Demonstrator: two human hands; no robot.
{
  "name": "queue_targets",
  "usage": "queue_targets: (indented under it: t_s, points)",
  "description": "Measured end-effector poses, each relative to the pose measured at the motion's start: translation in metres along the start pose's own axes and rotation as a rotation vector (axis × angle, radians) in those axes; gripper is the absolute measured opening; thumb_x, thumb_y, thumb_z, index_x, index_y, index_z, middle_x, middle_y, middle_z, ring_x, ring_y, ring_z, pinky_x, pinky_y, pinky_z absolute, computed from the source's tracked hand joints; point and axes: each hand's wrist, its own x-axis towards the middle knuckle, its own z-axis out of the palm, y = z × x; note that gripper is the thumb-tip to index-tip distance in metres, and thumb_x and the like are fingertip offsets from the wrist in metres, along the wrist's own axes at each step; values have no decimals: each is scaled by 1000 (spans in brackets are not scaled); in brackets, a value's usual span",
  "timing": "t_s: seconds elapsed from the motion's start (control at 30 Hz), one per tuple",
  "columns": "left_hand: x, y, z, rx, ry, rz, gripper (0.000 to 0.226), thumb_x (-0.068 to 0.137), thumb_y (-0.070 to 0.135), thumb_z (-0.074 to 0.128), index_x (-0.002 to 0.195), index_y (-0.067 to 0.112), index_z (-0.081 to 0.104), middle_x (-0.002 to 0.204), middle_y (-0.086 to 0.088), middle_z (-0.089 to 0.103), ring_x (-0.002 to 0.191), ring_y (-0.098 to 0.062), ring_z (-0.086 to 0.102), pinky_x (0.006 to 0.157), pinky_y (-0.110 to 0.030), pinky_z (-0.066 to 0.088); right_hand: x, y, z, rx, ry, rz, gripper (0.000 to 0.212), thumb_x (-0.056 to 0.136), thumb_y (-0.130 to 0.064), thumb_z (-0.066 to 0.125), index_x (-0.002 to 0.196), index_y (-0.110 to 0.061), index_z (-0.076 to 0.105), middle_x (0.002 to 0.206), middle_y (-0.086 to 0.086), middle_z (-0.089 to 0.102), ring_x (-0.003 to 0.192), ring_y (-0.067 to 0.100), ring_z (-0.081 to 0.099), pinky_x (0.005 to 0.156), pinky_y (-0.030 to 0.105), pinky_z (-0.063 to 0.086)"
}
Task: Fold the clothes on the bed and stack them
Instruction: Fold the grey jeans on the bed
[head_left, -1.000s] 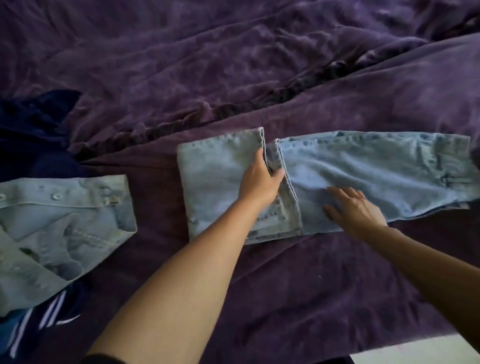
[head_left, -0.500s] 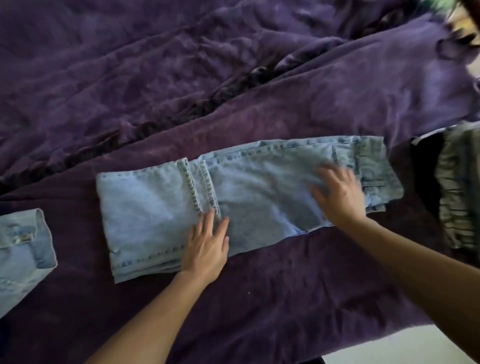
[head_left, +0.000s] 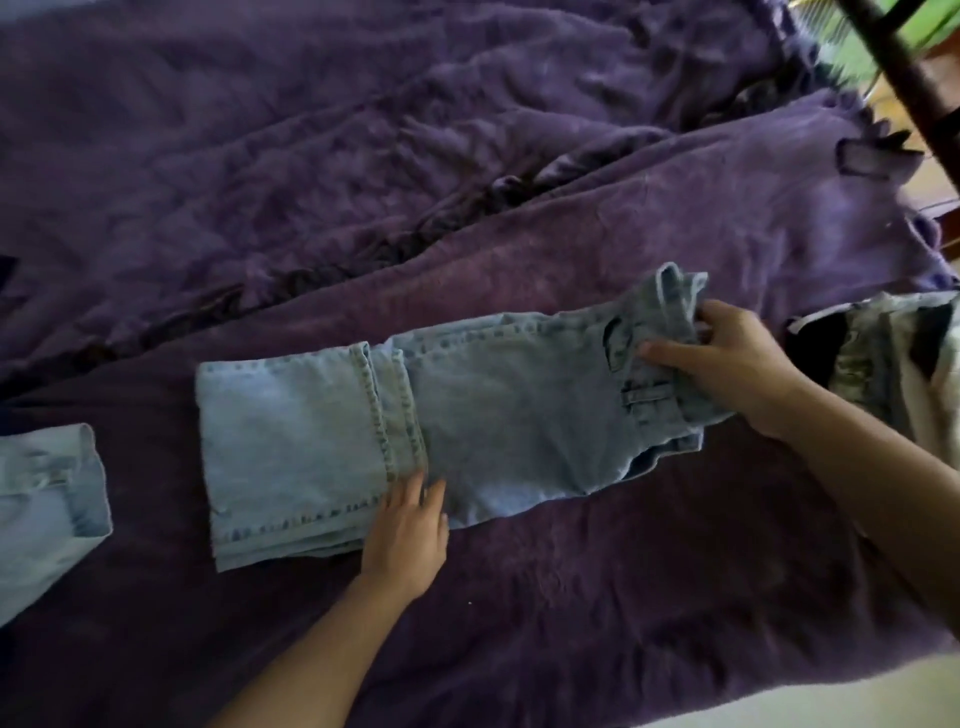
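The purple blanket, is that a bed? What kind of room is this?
Most likely a bedroom. The rumpled purple bedspread covers a wide, soft surface like a bed, light blue jeans lie half folded on it, and other clothes wait at the right edge.

No word, brand or number can be read. The jeans (head_left: 509, 415) gripped by the right hand (head_left: 727, 364) show only stitching, and the clothes (head_left: 857, 358) just right of that hand are blurred.
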Motion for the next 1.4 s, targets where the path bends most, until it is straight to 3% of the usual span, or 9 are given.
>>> queue_targets:
  t_s: [0.23, 0.4, 0.5, 0.6, 0.7, 0.9, 1.03, 1.17, 1.4]
  points:
    - [-41, -6, -2, -317, 162, -89, 33, 87, 17, 59, 120, 13, 63, 130, -7, 54, 116, -25, 57, 92, -37, 52, -18, -75, 166, -677, -251, -260, 46, 85, -31, 67, 117, -11, 43, 103, 13, 61, 96, 34, 59, 69, 36, 43]
    - [-52, -22, -1, -452, 303, -190, 23, 90, 11, 54, 110, 13, 65, 113, -2, 58, 99, -21, 62, 74, -37, 56, -12, -22, 279, -653, -542, -16, 57, 87, -30, 66, 132, -13, 35, 125, 15, 49, 115, 36, 53, 87, 40, 46]
    - [-50, -35, -3, -430, 297, -219, 25, 90, 9, 53, 112, 12, 65, 116, -4, 55, 105, -23, 58, 76, -40, 55, -6, -15, 271, -394, -609, 75, 53, 85, -31, 71, 128, -12, 49, 109, 9, 63, 87, 24, 65, 71, 34, 56]
    - [-33, -38, -11, -305, 295, -148, 33, 92, 15, 56, 124, 13, 61, 133, -13, 50, 121, -30, 50, 91, -46, 52, 7, -14, 221, -384, -268, -102, 22, 88, -24, 63, 108, -14, 67, 95, 3, 69, 79, 20, 64, 62, 25, 48]
    - [-1, -33, -26, -177, 236, -74, 46, 100, 36, 35, 144, 24, 40, 156, -15, 23, 141, -36, 26, 109, -49, 34, 30, 4, 167, -443, 157, -168, 39, 82, -31, 67, 119, -20, 59, 117, 7, 59, 109, 28, 55, 84, 37, 46]
    - [46, -36, -2, 79, -208, 50, 53, 102, 45, 11, 150, 33, -10, 153, -7, -31, 142, -32, -24, 117, -58, -1, 34, 68, 154, -229, -95, 119, 42, 80, -39, 75, 108, -13, 58, 102, 7, 68, 87, 24, 66, 74, 41, 58]
    - [43, -39, -12, -24, -225, 92, 54, 103, 42, 23, 152, 32, 4, 160, -4, -14, 147, -30, -11, 118, -53, 9, 9, 46, 157, -124, -29, 25, 30, 80, -33, 74, 94, -13, 57, 91, 5, 68, 84, 25, 67, 71, 45, 59]
    - [9, -64, -31, -471, 219, 6, 36, 99, 25, 45, 132, 15, 53, 134, -7, 48, 120, -27, 47, 94, -36, 43, -48, -34, 176, -129, -104, -139, 41, 77, -33, 75, 108, -18, 52, 100, -3, 66, 87, 17, 66, 71, 40, 58]
    - [-89, -187, -32, -584, 446, -443, 36, 87, 28, 37, 94, 8, 66, 98, -10, 60, 89, -33, 60, 74, -41, 51, -103, -122, 334, -431, -338, -313, 53, 79, -31, 70, 122, -20, 41, 97, 5, 65, 93, 29, 60, 68, 31, 39]
